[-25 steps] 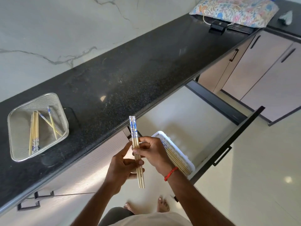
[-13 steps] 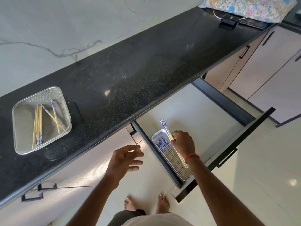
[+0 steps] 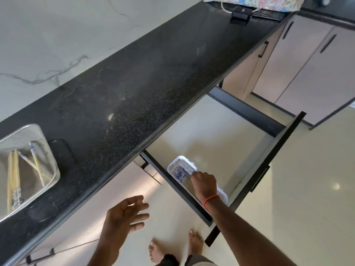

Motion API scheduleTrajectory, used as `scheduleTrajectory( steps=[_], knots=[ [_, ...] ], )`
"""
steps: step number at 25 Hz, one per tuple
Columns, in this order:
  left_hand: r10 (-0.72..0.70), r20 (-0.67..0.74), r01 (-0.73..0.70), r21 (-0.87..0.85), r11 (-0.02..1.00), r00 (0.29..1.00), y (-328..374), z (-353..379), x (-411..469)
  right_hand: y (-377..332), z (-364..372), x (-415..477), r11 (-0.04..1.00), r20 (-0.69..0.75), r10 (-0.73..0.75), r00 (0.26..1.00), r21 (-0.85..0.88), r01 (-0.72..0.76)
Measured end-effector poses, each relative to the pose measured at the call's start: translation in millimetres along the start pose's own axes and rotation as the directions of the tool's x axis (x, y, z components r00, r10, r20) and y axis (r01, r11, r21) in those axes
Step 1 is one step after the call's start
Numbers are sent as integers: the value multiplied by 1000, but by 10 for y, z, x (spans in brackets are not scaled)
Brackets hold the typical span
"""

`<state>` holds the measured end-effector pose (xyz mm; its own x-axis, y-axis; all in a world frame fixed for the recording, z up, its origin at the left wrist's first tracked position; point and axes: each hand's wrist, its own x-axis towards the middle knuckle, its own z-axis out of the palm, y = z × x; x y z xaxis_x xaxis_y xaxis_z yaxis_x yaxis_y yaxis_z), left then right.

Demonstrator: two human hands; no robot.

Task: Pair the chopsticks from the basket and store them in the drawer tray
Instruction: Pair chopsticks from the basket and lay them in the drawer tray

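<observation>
Stored chopsticks (image 3: 180, 174): lay in the tray (image 3: 179, 159), drawer (image 3: 211, 131), under the curled fingers of our right hand (image 3: 204, 184); pinching or not, we could not tell. Loose chopsticks (image 3: 13, 173): basket (image 3: 28, 131), well left of our left hand (image 3: 124, 217), fingers spread and empty, the nearer; axes mostly pointing away from us. Earlier, the pair's tips stood above the tray.

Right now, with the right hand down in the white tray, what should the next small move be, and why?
Probably lift the right hand clear of the tray. It is curled over the chopsticks there; whether it grips any is hidden. The left hand is open and empty, and the basket holds more loose sticks to pair.
</observation>
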<state>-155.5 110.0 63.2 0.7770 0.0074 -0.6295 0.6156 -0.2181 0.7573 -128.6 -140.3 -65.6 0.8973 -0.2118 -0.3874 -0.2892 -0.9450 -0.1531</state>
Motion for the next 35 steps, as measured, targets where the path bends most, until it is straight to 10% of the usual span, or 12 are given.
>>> scheduleTrajectory(
  steps=[9,35],
  knots=[
    [8,-3,-8,0,1000,1000,-11,37,34,87,35,-186,954,35,-179,983,-240,182],
    [-18,11,18,-18,1000,1000,-176,-48,19,197,122,-203,960,22,-197,980,-198,198]
  ],
)
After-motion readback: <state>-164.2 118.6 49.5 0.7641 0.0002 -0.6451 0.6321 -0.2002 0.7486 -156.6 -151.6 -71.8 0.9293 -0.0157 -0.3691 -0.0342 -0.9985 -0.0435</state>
